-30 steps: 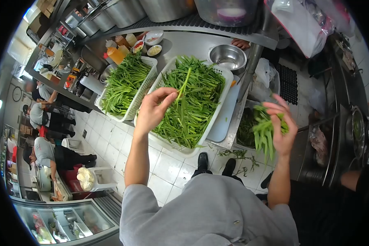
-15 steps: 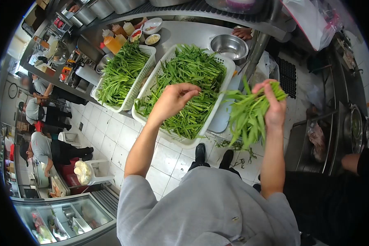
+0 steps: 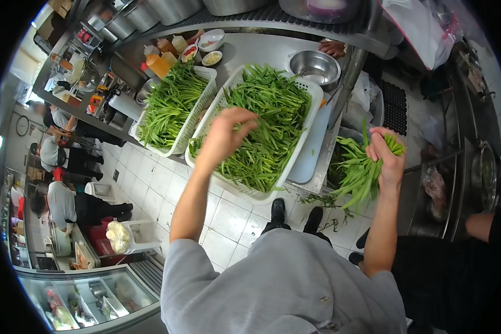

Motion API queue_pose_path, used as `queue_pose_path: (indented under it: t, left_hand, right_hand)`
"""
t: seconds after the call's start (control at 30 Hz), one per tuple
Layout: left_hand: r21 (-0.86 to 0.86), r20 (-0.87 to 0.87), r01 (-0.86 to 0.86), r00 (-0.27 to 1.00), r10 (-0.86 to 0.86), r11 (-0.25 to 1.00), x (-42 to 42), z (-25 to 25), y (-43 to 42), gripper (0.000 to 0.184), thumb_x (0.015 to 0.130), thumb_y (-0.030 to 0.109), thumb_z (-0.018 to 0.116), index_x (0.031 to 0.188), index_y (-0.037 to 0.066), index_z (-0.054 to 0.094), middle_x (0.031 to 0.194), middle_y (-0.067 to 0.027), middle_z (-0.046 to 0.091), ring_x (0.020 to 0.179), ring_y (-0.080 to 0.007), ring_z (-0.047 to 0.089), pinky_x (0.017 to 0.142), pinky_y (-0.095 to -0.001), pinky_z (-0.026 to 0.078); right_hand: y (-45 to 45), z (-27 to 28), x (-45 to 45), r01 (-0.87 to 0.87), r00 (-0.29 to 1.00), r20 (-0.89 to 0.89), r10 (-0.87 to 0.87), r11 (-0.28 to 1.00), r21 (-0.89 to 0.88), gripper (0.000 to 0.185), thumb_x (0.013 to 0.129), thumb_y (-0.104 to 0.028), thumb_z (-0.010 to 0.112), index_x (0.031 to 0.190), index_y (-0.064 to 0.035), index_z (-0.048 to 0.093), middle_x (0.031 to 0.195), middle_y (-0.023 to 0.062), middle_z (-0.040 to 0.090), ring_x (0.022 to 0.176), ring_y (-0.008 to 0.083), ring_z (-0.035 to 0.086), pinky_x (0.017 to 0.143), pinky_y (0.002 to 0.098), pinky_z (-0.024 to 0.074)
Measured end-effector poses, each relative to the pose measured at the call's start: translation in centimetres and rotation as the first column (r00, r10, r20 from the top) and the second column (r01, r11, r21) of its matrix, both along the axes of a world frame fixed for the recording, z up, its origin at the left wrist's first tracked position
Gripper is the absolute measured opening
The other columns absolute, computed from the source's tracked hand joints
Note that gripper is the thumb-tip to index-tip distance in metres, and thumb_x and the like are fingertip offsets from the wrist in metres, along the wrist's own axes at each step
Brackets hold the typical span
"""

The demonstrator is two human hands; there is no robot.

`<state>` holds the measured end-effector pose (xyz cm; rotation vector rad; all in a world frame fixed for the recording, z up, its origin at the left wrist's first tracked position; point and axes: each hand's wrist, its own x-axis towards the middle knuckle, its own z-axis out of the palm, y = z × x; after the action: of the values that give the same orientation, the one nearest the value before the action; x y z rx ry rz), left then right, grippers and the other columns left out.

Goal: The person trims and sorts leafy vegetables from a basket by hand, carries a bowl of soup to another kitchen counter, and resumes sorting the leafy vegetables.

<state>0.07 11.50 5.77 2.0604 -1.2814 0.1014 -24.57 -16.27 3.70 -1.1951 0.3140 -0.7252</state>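
Observation:
My right hand [image 3: 388,158] is closed round a bunch of long-leafed greens [image 3: 357,170], probably water spinach. The cut stems stick out past my fingers on the right, and the leaves hang to the left. Over the near left side of a white perforated basket [image 3: 315,111] hovers my left hand [image 3: 226,133], thumb and fingers apart, nothing visible between them. Loose leafy greens [image 3: 267,133] fill that basket. A second, narrower white basket [image 3: 197,119] beside it holds more greens [image 3: 170,108], lined up in one direction.
Right of the baskets are a blue-white cutting board [image 3: 309,158] and a steel bowl [image 3: 315,67]. Sauce bottles [image 3: 158,64] and small bowls [image 3: 211,58] stand behind. Another person's hand [image 3: 332,48] rests near the steel bowl. Scraps [image 3: 334,217] litter the floor. Co-workers [image 3: 67,200] are at left.
My right hand has moved right and slightly down with the bunch, away from the baskets. My left hand has shifted a little left, its thumb and fingers spreading apart.

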Motion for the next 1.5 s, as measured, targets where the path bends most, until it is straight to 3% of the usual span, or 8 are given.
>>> queue_pose_path:
  t: [0.23, 0.67, 0.77, 0.8, 0.93, 1.37, 1.47, 1.5]
  left_hand:
    - [-0.316, -0.41, -0.221, 0.909, 0.077, 0.923, 1.9, 9.4, 5.7, 0.024, 0.096, 0.012, 0.063, 0.117, -0.001, 0.067, 0.103, -0.0033, 0.069, 0.092, -0.0103, 0.065, 0.084, -0.0243, 0.051]
    - [-0.435, -0.649, -0.081, 0.718, -0.25, 0.897, -3.7, 9.1, 0.5, 0.016, 0.099, 0.008, 0.055, 0.112, -0.002, 0.056, 0.104, -0.0087, 0.062, 0.089, -0.0187, 0.069, 0.079, -0.0271, 0.058]
    - [-0.133, -0.435, -0.063, 0.9, -0.001, 0.989, -5.6, 8.8, 0.2, 0.021, 0.09, -0.002, 0.06, 0.111, 0.0, 0.063, 0.098, -0.007, 0.064, 0.087, -0.0134, 0.067, 0.073, -0.0289, 0.055]
    - [-0.075, -0.039, 0.134, 0.99, -0.137, 0.988, -6.2, 8.8, 0.1, 0.024, 0.086, -0.004, 0.062, 0.109, 0.002, 0.066, 0.095, -0.0099, 0.065, 0.085, -0.0188, 0.067, 0.072, -0.0313, 0.055]
    - [0.156, 0.12, 0.275, 0.948, -0.295, 0.949, -10.0, 5.3, -1.6, 0.033, 0.085, 0.012, 0.064, 0.116, 0.003, 0.059, 0.095, -0.0103, 0.056, 0.081, -0.0275, 0.064, 0.068, -0.0369, 0.055]
    - [-0.201, -0.267, 0.489, 0.807, -0.527, 0.849, -14.7, -4.4, -14.9, 0.015, 0.088, 0.016, 0.061, 0.091, 0.001, 0.063, 0.09, -0.0133, 0.059, 0.076, -0.0356, 0.062, 0.066, -0.0457, 0.051]
    - [0.04, -0.235, 0.424, 0.884, -0.403, 0.905, -13.2, -6.7, -16.8, 0.023, 0.088, 0.017, 0.063, 0.105, 0.002, 0.065, 0.1, -0.0149, 0.063, 0.088, -0.0363, 0.062, 0.077, -0.0454, 0.051]
    - [-0.022, 0.056, 0.345, 0.938, -0.343, 0.938, -12.9, -7.8, -16.5, 0.037, 0.089, 0.02, 0.065, 0.122, 0.003, 0.061, 0.108, -0.016, 0.063, 0.1, -0.0354, 0.061, 0.085, -0.0441, 0.051]
  right_hand:
    - [1.7, 1.9, 2.1, -0.017, 0.992, -0.123, -0.002, 0.988, -0.153, 0.014, 0.09, -0.005, 0.068, 0.1, 0.004, 0.071, 0.071, -0.0007, 0.058, 0.055, 0.0057, 0.046, 0.051, 0.0229, 0.0358]
    - [10.9, 8.1, 11.2, -0.027, 0.993, 0.04, 0.11, 0.549, -0.835, 0.022, 0.08, -0.018, 0.077, 0.095, -0.0017, 0.073, 0.094, 0.0109, 0.07, 0.08, 0.0298, 0.068, 0.07, 0.0358, 0.0543]
    - [9.8, 7.4, 9.6, -0.091, 0.994, -0.055, 0.094, 0.436, -0.895, 0.019, 0.078, -0.008, 0.076, 0.094, 0.0011, 0.071, 0.088, 0.0129, 0.069, 0.072, 0.0286, 0.067, 0.064, 0.0352, 0.053]
    - [9.2, 6.8, 8.7, -0.081, 0.994, -0.047, 0.095, 0.386, -0.919, 0.018, 0.078, -0.007, 0.076, 0.094, 0.0004, 0.071, 0.085, 0.0122, 0.068, 0.071, 0.0281, 0.066, 0.062, 0.0361, 0.0521]
    - [7.6, 6.5, 3.4, -0.233, 0.972, -0.235, 0.018, 0.226, -0.946, 0.016, 0.075, -0.009, 0.075, 0.088, -0.0027, 0.068, 0.077, 0.0095, 0.061, 0.069, 0.0303, 0.062, 0.06, 0.0392, 0.0496]
    - [2.1, 0.4, -7.0, -0.086, 0.953, -0.133, -0.274, 0.176, -0.981, 0.021, 0.069, 0.005, 0.071, 0.09, 0.0013, 0.067, 0.08, 0.0125, 0.06, 0.067, 0.0312, 0.06, 0.058, 0.0378, 0.0476]
    - [0.8, -0.5, -7.5, 0.008, 0.918, -0.118, -0.379, 0.315, -0.949, 0.015, 0.081, 0.004, 0.068, 0.096, 0.0043, 0.067, 0.086, 0.0135, 0.063, 0.073, 0.0262, 0.062, 0.066, 0.0334, 0.0488]
    - [0.3, -0.6, -7.7, 0.012, 0.885, -0.185, -0.427, 0.418, -0.908, 0.014, 0.083, 0.003, 0.067, 0.098, 0.0049, 0.067, 0.086, 0.013, 0.063, 0.075, 0.0243, 0.062, 0.069, 0.0324, 0.0486]
